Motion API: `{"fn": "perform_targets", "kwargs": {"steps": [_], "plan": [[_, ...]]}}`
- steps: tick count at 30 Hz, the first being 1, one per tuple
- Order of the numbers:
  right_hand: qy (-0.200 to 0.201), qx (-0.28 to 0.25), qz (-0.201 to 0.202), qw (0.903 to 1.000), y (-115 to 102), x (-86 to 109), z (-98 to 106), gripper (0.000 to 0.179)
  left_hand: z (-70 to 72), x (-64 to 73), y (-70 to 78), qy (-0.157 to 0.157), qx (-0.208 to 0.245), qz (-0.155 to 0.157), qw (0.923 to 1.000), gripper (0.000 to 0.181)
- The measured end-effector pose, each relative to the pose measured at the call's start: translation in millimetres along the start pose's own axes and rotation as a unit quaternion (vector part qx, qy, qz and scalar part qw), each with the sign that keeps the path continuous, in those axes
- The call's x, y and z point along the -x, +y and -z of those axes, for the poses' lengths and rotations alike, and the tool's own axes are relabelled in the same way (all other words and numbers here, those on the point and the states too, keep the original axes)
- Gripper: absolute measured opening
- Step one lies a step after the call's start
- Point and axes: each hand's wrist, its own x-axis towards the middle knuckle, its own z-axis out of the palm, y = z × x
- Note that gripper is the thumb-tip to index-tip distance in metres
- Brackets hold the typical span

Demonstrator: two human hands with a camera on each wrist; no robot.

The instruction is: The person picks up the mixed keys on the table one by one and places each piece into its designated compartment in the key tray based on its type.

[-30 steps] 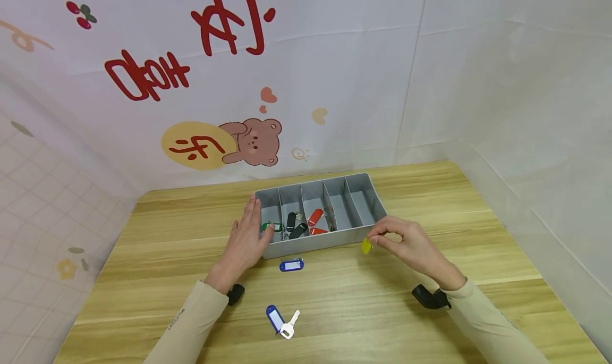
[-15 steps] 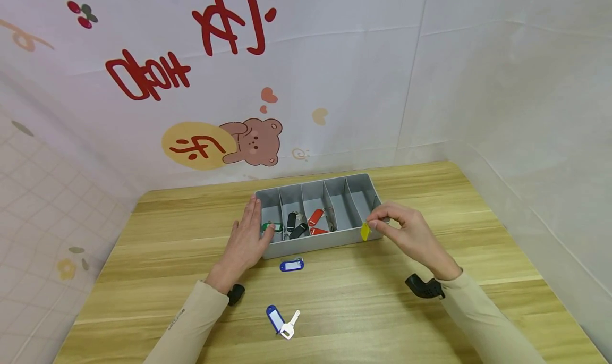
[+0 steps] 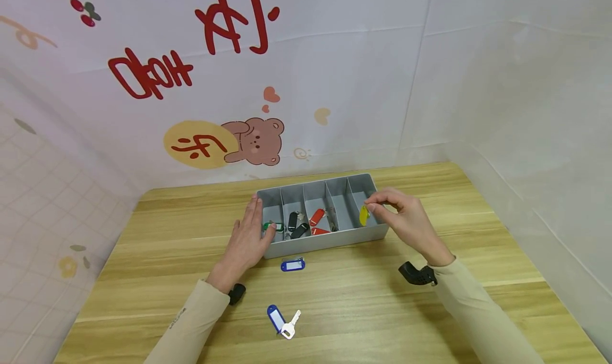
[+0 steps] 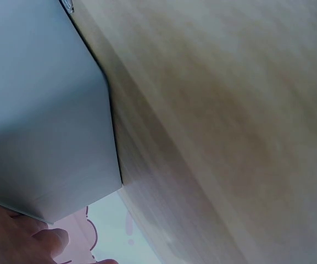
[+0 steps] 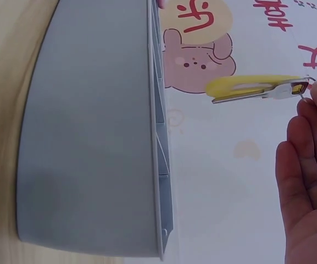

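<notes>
My right hand pinches a yellow key tag by its metal ring, above the right end of a grey divided tray. In the right wrist view a silver key hangs along the tag, higher than the tray's rim. My left hand rests along the tray's left end with straight fingers, its thumb reaching over the front left corner. Inside the tray lie a green key tag in the leftmost compartment, black key tags beside it and red key tags in the middle one.
On the wooden table a blue key tag lies just in front of the tray. Nearer to me is another blue key tag with a silver key. A printed white sheet rises behind the table.
My right hand has lifted the yellow key tag from in front of the tray up and back over its right end. The left hand has stayed at the tray's left end.
</notes>
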Motion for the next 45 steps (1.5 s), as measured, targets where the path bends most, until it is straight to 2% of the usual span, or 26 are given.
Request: {"fn": "perform_targets", "kwargs": {"steps": [13,19,26,35,45], "plan": [[0.033,-0.013,-0.047,0.9983,12.2,-15.3,-11.4,0.010,-0.2,-0.2,0.2,0.000,-0.003,0.003,1.0000,0.080],[0.035,-0.018,-0.061,0.9974,18.9,-22.5,-19.4,0.010,0.2,0.2,-0.1,-0.002,-0.003,0.003,1.0000,0.080],[0.040,-0.026,-0.055,0.9973,20.1,-28.9,-31.8,0.009,0.0,-0.4,-0.8,-0.002,-0.001,0.001,1.0000,0.080],[0.021,-0.003,-0.058,0.9981,28.0,-32.5,-44.6,0.007,-0.2,1.4,-0.4,-0.002,-0.001,0.006,1.0000,0.080],[0.019,0.040,-0.066,0.9969,34.3,-32.9,-50.9,0.006,0.2,0.2,0.0,-0.004,-0.002,0.003,1.0000,0.081]]}}
